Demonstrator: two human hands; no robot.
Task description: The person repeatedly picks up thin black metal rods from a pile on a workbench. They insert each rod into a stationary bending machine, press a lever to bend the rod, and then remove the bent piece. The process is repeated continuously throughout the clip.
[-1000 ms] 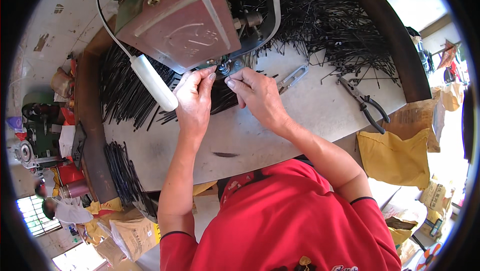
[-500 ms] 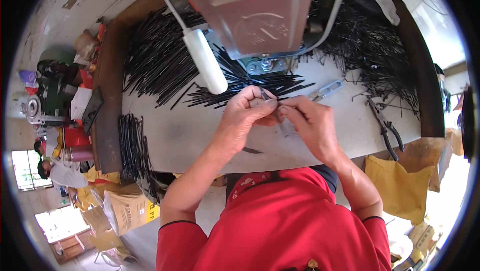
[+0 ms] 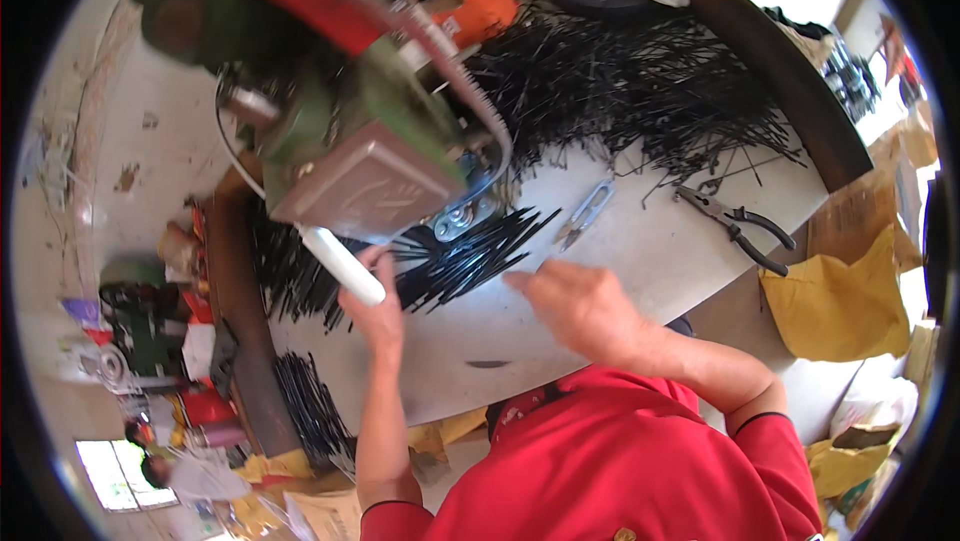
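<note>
My left hand (image 3: pixel 376 313) reaches in among thin black strips (image 3: pixel 455 266) on the table below the machine. A white tube-shaped lamp (image 3: pixel 342 266) covers part of it, so its fingers and anything in them are mostly hidden. My right hand (image 3: pixel 585 311) is over the bare tabletop (image 3: pixel 440 366), right of the strips, its fingers curled together and blurred. Whether something small is in its pinch cannot be made out. Nearby lie small metal thread snips (image 3: pixel 585 213), beyond the right hand.
A green machine with a brownish front plate (image 3: pixel 375 186) stands over the far left. A tangled black heap (image 3: pixel 640 91) covers the far right. Black-handled pliers (image 3: pixel 735 226) lie at the right edge, above yellow cloth (image 3: pixel 840 296). A strip bundle (image 3: pixel 310 401) sits at left; a small dark blade-like piece (image 3: pixel 487 364) lies in front.
My hands, together over the table before, have parted. The left has gone left to the strips behind the lamp; the right stays nearer, curled. The whole view has turned and shifted.
</note>
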